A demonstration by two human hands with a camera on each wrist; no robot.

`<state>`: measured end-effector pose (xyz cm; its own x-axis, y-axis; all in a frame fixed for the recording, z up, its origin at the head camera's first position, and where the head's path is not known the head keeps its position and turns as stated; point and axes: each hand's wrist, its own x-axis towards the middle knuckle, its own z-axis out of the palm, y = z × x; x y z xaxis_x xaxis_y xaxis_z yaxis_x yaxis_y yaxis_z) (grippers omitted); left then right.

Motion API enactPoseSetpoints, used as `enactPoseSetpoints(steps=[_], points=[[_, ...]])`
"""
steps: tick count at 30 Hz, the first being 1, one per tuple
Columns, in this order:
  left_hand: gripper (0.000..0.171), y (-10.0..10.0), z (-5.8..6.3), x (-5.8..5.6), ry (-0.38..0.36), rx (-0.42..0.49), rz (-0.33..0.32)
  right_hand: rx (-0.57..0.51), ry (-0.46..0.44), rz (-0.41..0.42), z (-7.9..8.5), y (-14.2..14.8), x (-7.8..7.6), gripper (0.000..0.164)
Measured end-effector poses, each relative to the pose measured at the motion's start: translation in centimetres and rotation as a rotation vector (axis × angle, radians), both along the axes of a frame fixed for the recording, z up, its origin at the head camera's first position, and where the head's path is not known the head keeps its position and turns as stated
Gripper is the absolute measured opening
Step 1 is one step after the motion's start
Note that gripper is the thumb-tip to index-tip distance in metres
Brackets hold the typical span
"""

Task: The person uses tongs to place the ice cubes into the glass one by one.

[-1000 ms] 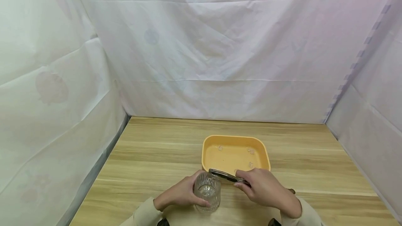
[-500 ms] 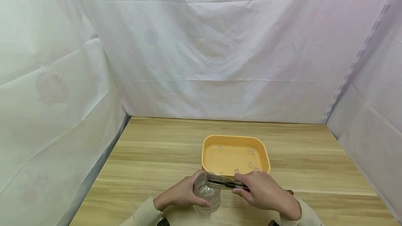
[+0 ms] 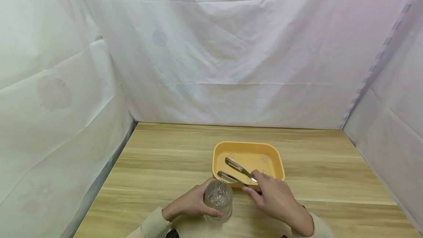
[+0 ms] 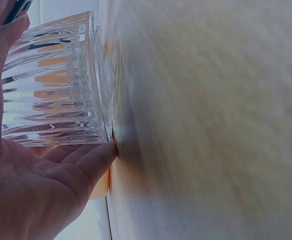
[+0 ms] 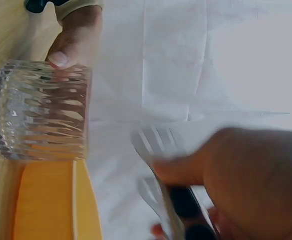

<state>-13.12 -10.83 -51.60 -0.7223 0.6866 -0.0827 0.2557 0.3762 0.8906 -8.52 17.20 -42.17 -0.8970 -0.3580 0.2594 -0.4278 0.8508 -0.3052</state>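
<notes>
A ribbed clear glass (image 3: pixel 219 200) stands upright on the wooden table, near its front edge. My left hand (image 3: pixel 195 202) holds it from the left side, thumb and fingers curved round its wall. Metal tongs with dark grips (image 3: pixel 238 170) are in my right hand (image 3: pixel 275 195), their two arms spread apart over the near side of a yellow tray (image 3: pixel 214 157). Nothing shows between the tong tips. Small clear cubes (image 3: pixel 265 158) lie in the tray, some hidden behind the tongs and hand. In the right wrist view the tongs (image 5: pixel 158 145) are blurred.
Just behind the glass stands the yellow tray, its near rim close to both hands. Light wood tabletop (image 3: pixel 165 157) surrounds them. White cloth (image 3: pixel 231 54) hangs behind and along both sides.
The tongs have lifted from the glass's rim, swung right and back over the tray, and spread apart. The left hand and glass stay in place.
</notes>
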Motion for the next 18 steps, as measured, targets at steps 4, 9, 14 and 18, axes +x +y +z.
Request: enactPoseSetpoints(steps=[4, 9, 14, 18], points=[[0.088, 0.0, -0.1, 0.1, 0.013, -0.013, 0.014, -0.038, -0.035, -0.148, -0.2, -0.3, -0.4, 0.031], [0.089, 0.0, 0.0, 0.2, 0.015, -0.024, 0.030, -0.026, -0.056, -0.178, -0.6, 0.3, -1.6, 0.030], [0.088, 0.1, 0.1, 0.1, 0.028, -0.035, 0.035, 0.011, -0.095, -0.142, -0.9, 1.3, -3.6, 0.033], [0.089, 0.0, 0.1, 0.2, 0.038, -0.037, 0.035, 0.082, -0.099, -0.120, -1.0, 1.9, -5.2, 0.035]])
